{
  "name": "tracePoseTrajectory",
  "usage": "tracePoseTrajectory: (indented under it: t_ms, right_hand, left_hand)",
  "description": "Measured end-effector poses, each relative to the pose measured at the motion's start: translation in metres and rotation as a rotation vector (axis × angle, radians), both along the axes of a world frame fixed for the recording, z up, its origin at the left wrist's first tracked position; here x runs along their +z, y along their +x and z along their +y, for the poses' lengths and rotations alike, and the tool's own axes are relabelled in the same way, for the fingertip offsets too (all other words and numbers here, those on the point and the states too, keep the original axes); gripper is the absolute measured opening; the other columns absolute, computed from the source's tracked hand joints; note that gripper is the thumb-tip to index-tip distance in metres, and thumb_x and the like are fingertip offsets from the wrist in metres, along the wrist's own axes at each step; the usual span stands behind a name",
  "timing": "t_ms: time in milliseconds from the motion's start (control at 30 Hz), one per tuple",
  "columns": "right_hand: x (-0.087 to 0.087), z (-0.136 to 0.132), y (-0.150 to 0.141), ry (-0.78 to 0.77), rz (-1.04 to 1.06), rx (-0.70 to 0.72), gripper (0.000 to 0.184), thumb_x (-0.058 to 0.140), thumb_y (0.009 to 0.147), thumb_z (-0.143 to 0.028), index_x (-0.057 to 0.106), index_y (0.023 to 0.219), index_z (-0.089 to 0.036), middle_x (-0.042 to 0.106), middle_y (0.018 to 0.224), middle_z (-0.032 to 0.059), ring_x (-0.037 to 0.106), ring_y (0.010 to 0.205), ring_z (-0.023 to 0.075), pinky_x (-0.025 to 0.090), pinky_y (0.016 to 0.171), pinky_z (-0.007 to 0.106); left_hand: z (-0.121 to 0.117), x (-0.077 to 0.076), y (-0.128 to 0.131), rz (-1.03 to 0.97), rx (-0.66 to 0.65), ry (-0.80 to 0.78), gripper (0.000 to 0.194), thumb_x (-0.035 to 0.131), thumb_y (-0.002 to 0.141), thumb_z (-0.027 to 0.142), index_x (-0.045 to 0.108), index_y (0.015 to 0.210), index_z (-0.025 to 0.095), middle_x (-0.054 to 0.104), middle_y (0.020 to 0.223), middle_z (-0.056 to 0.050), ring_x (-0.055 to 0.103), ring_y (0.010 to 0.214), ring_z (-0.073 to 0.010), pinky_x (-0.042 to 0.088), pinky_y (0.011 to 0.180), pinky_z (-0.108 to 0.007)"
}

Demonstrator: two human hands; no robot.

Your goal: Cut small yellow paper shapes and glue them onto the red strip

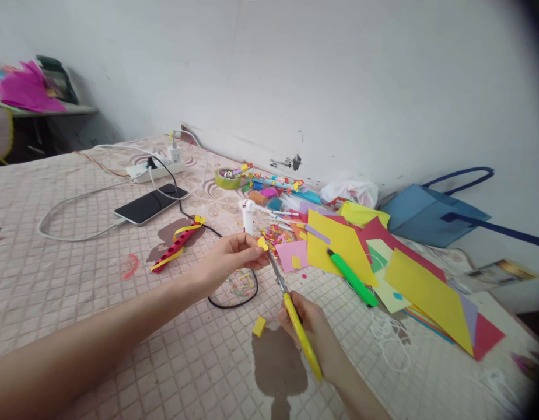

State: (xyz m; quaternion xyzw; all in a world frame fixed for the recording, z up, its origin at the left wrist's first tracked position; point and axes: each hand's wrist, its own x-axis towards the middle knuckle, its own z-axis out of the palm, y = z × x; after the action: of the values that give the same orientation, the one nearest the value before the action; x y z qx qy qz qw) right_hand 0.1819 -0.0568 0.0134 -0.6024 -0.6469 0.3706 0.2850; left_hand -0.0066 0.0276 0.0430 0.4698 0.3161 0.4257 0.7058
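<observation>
Left hand (234, 259): our fingers pinch a small yellow paper piece (262, 244) | Right hand (311, 326): we grip yellow-handled metal scissors (301, 335), blades at the paper | Below: grid-patterned cloth (199, 356), small yellow block (259, 326)

Phone (150, 204) left — papers (339, 245) right — bag (431, 213) behind papers

Left hand (241, 256) pinching, right hand (311, 326) curled in grip
</observation>
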Motion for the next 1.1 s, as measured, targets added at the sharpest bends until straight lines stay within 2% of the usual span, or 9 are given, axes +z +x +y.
tracePoseTrajectory:
  t_ms: [600,933,1100]
  right_hand:
    - [0.0037,-0.0007,0.0010,-0.014,-0.015,-0.001,0.029,0.053,0.080,-0.043,0.044,0.066,-0.019,0.045,0.058,-0.0036,0.041,0.052,0.0110,0.032,0.049,0.022]
    - [-0.0001,-0.0001,0.0009,0.007,0.000,0.006,0.026,0.053,0.079,-0.039,0.046,0.066,-0.018,0.048,0.057,-0.0032,0.043,0.052,0.0106,0.034,0.048,0.021]
    - [0.0014,-0.0008,0.0025,0.017,-0.040,0.032,0.026,0.051,0.081,-0.040,0.044,0.067,-0.018,0.043,0.057,-0.0044,0.038,0.051,0.0098,0.031,0.046,0.021]
  left_hand:
    - [0.0041,-0.0031,-0.0012,0.005,0.014,0.022,0.015,0.067,0.075,0.025,0.056,0.074,0.014,0.070,0.075,-0.002,0.065,0.071,-0.0112,0.049,0.072,-0.024]
    - [0.0033,-0.0004,-0.0001,-0.015,0.031,-0.018,0.018,0.067,0.075,0.028,0.055,0.074,0.014,0.070,0.071,-0.003,0.065,0.068,-0.0120,0.050,0.072,-0.026]
    - [0.0040,-0.0004,-0.0003,0.012,0.032,-0.012,0.018,0.067,0.075,0.027,0.056,0.072,0.014,0.070,0.071,-0.003,0.065,0.067,-0.0115,0.050,0.073,-0.026]
